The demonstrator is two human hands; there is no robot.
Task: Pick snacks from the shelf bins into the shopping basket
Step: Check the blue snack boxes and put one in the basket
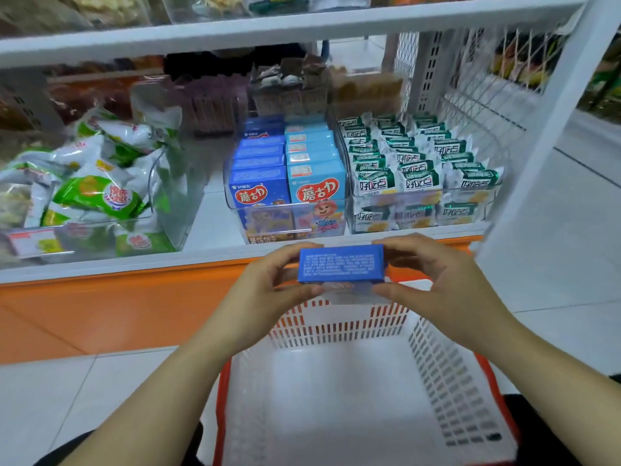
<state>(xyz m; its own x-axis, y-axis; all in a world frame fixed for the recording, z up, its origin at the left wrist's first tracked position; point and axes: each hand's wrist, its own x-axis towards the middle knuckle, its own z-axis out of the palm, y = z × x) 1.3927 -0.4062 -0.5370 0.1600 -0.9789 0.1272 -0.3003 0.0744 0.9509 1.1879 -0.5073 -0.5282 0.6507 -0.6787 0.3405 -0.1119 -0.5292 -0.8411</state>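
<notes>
Both hands hold a blue box (341,265) level above the far end of the basket (447,375), just in front of the shelf (208,230) edge. The left hand (268,284) pinches the box's left end, thumb below and fingers curled over the top; the right hand (433,277) grips the right end the same way. The basket is white with an orange rim. Behind the box, a clear bin (268,227) holds more blue boxes, with green-and-white packets (416,179) to its right and green bags (97,193) to its left
</notes>
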